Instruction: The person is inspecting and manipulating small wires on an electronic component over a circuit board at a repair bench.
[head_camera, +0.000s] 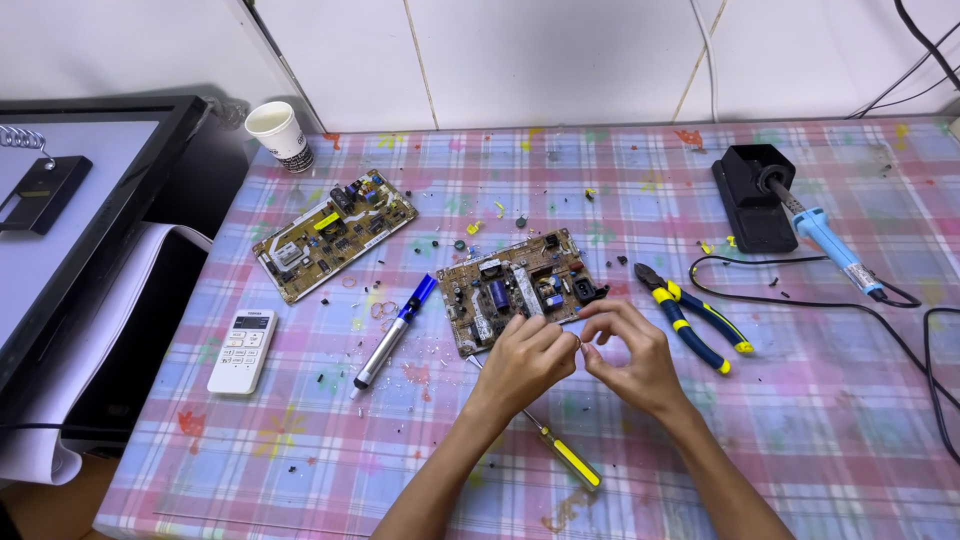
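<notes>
My left hand (525, 358) and my right hand (630, 355) meet fingertip to fingertip just in front of a brown circuit board (515, 288) crowded with components. Both pinch something tiny between them; it is too small to identify. Under my left forearm lies a thin screwdriver with a yellow handle (572, 462), its shaft running up toward the board. Neither hand touches the board itself.
A second circuit board (333, 234) lies at the left, a desoldering pump (393, 333) and white remote (241, 349) nearer me. Blue-yellow pliers (693, 318), a soldering iron (825, 238) in its black stand (752, 196) and its cable sit right. A paper cup (279, 135) stands far left.
</notes>
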